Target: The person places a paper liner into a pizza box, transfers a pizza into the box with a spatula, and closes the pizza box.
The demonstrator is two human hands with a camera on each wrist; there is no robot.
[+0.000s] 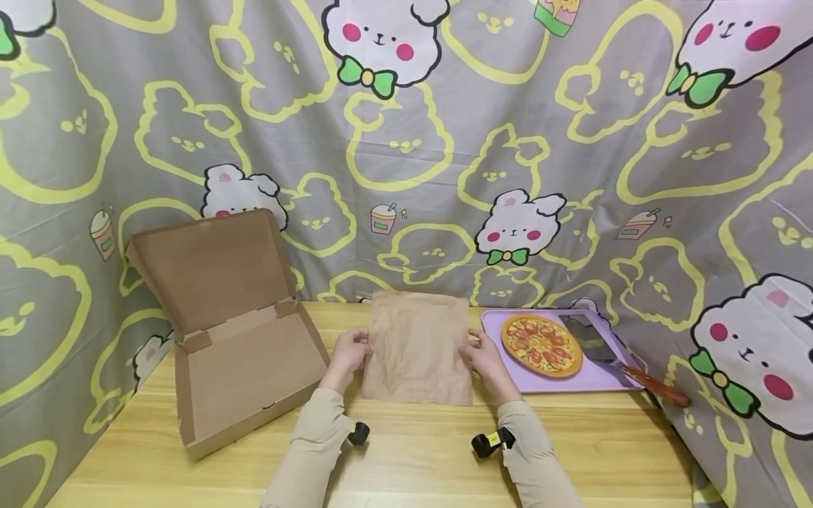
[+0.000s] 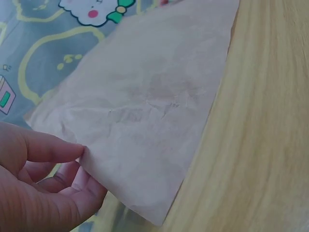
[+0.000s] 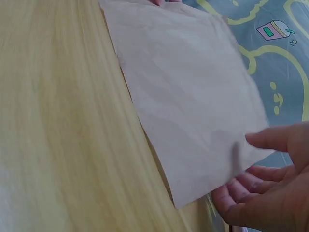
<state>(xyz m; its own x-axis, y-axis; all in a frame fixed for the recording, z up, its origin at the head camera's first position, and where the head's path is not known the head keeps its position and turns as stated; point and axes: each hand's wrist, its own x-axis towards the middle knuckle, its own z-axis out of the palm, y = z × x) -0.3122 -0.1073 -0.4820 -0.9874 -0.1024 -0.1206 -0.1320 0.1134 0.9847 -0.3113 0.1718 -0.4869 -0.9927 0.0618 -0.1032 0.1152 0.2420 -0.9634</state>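
A square sheet of creased brown paper [image 1: 419,349] lies between the two hands at the middle of the table. My left hand [image 1: 351,355] pinches its left edge; in the left wrist view the thumb and fingers [image 2: 82,151] meet on the paper [image 2: 140,111]. At the right edge is my right hand [image 1: 489,361]. The right wrist view has its thumb held over the paper [image 3: 193,87], casting a shadow, with the curved fingers [image 3: 241,188] at and partly below the edge; a gap shows between thumb and fingers [image 3: 246,162].
An open cardboard box [image 1: 254,377] stands at the left, lid raised. On the right, a purple tray [image 1: 530,384] holds a pizza [image 1: 542,346] and a spatula with a wooden handle [image 1: 657,386], which sticks out past the tray. Patterned cloth [image 1: 406,155] hangs behind the wooden table [image 1: 413,458].
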